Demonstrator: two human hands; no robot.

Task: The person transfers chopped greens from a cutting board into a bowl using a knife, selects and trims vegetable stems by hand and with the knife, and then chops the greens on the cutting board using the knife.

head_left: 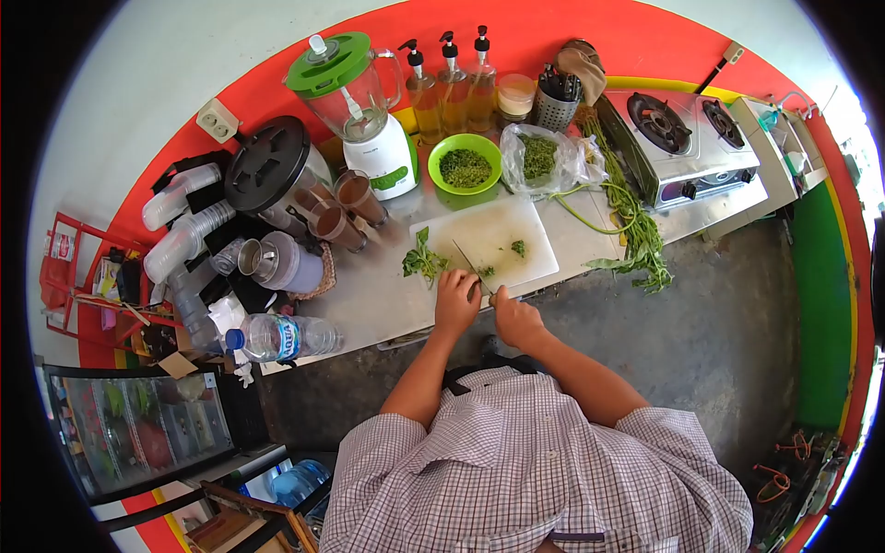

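A white cutting board (502, 226) lies on the metal counter. My right hand (518, 321) is closed around the handle of a knife (470, 262), whose blade points up and left across the board. Close beside the blade, my left hand (457, 302) has its fingers bent together at the board's near edge; whatever they press on is too small to make out. Chopped greens (487, 272) lie by the blade, with another small heap (519, 248) further right. Leafy stems (423, 259) rest at the board's left edge.
Behind the board stand a green bowl (465, 190) of chopped greens, a plastic bag (539, 158) of greens and a blender (380, 157). Long stems (638, 230) hang over the counter's edge near a gas stove (682, 147). A water bottle (309, 337) and cups are at the left.
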